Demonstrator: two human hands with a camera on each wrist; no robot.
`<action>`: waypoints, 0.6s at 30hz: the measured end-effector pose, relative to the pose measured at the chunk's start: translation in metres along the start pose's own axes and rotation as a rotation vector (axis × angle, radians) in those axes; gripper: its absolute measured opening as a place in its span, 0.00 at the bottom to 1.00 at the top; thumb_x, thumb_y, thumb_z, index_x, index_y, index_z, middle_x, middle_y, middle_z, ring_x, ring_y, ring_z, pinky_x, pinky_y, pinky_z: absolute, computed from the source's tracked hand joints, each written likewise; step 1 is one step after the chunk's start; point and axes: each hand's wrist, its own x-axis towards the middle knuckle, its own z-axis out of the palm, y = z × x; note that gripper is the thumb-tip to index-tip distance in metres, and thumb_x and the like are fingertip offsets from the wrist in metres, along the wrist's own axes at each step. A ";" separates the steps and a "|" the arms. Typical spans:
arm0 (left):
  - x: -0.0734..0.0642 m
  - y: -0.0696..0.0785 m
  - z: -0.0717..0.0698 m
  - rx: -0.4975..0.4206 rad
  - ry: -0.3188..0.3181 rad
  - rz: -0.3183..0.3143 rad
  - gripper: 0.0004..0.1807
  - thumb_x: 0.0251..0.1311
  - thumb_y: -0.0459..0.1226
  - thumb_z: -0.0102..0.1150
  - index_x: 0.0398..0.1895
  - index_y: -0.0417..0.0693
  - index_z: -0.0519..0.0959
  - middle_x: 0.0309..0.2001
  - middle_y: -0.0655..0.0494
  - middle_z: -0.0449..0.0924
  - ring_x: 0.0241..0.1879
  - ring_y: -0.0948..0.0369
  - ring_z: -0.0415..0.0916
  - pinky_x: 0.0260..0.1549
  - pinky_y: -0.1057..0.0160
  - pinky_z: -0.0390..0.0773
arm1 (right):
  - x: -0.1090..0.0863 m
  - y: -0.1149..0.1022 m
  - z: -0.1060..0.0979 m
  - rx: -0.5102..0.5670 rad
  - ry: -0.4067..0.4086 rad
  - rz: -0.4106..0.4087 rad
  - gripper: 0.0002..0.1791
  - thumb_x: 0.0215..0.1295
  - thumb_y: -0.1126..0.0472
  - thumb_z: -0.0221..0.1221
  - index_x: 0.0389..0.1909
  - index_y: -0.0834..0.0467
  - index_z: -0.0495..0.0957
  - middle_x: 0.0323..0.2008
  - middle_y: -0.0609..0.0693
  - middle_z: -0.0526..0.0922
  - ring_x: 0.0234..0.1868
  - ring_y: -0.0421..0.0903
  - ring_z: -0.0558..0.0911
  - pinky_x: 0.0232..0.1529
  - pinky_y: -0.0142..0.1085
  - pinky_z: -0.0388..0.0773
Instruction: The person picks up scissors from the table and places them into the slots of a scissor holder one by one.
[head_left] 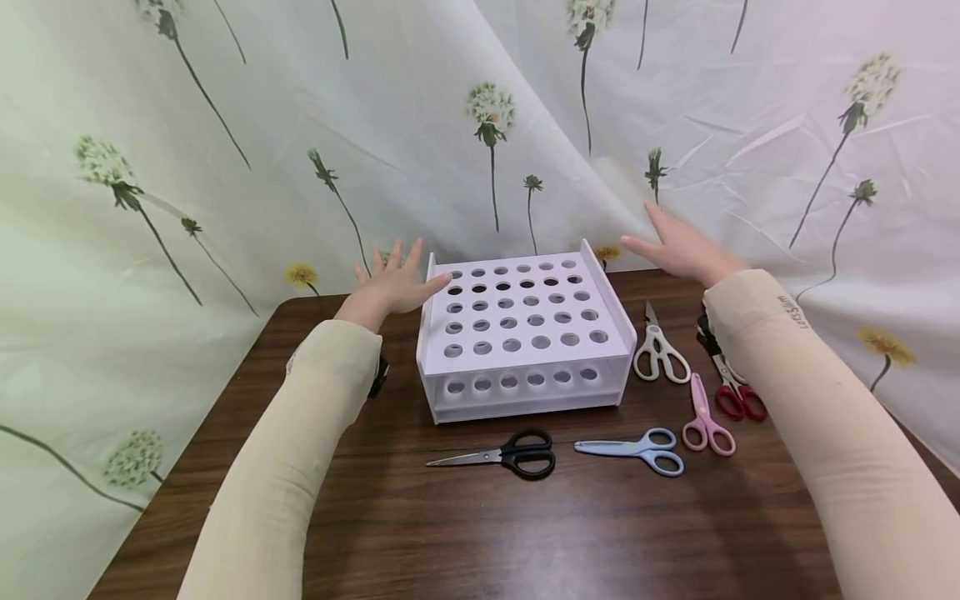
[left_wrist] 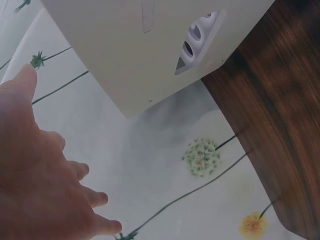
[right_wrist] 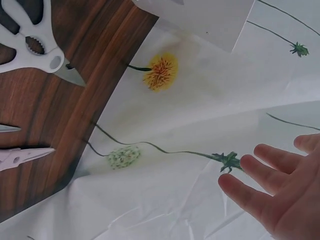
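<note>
A white rack (head_left: 517, 362) with rows of round holes stands toward the back of the dark wooden table. Beside its left side is my left hand (head_left: 390, 286), fingers spread and holding nothing; the left wrist view shows that hand (left_wrist: 45, 175) near the rack's side panel (left_wrist: 125, 55). My right hand (head_left: 678, 244) is raised beyond the rack's right side, fingers extended with nothing in them. Nearest below it lie white kitchen scissors (head_left: 656, 350). In the right wrist view the hand (right_wrist: 285, 190) appears at lower right, apart from the rack's corner (right_wrist: 215, 20).
Black-handled scissors (head_left: 525, 454) and light blue scissors (head_left: 633, 450) lie in front of the rack. Pink scissors (head_left: 703, 421) and red-handled scissors (head_left: 735, 392), partly hidden by the right sleeve, lie to its right. A flower-patterned cloth (head_left: 420, 125) hangs behind the table (head_left: 480, 542).
</note>
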 end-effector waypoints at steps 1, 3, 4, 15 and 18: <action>-0.001 0.000 0.000 -0.002 0.003 0.000 0.51 0.54 0.72 0.27 0.72 0.56 0.26 0.70 0.44 0.20 0.65 0.41 0.15 0.55 0.38 0.19 | -0.001 0.002 0.000 0.002 0.001 0.002 0.48 0.67 0.39 0.44 0.70 0.67 0.31 0.69 0.67 0.38 0.68 0.61 0.41 0.65 0.50 0.39; -0.001 0.000 0.000 0.000 0.003 0.000 0.51 0.54 0.72 0.26 0.71 0.57 0.26 0.71 0.45 0.20 0.65 0.42 0.14 0.55 0.38 0.19 | -0.002 0.006 -0.001 0.008 -0.001 0.008 0.48 0.67 0.38 0.43 0.70 0.66 0.31 0.69 0.67 0.37 0.68 0.61 0.41 0.65 0.50 0.39; -0.002 0.000 0.000 0.002 0.001 -0.001 0.50 0.54 0.72 0.26 0.71 0.57 0.25 0.71 0.45 0.20 0.65 0.42 0.14 0.55 0.38 0.19 | -0.003 0.007 -0.001 0.013 0.000 0.014 0.48 0.67 0.38 0.43 0.70 0.65 0.30 0.69 0.66 0.37 0.68 0.61 0.41 0.65 0.51 0.39; 0.001 -0.008 0.010 0.015 0.014 0.038 0.48 0.59 0.68 0.28 0.72 0.55 0.26 0.70 0.42 0.20 0.65 0.39 0.16 0.55 0.35 0.22 | -0.013 0.021 0.000 0.043 0.002 0.016 0.46 0.69 0.42 0.43 0.70 0.62 0.28 0.69 0.66 0.35 0.68 0.61 0.39 0.65 0.52 0.38; 0.001 -0.011 0.014 0.007 0.015 0.037 0.48 0.59 0.68 0.29 0.72 0.55 0.27 0.70 0.44 0.20 0.65 0.40 0.15 0.55 0.36 0.21 | -0.015 0.024 0.001 0.042 -0.002 0.025 0.46 0.69 0.42 0.43 0.70 0.63 0.28 0.69 0.66 0.35 0.68 0.62 0.39 0.64 0.53 0.37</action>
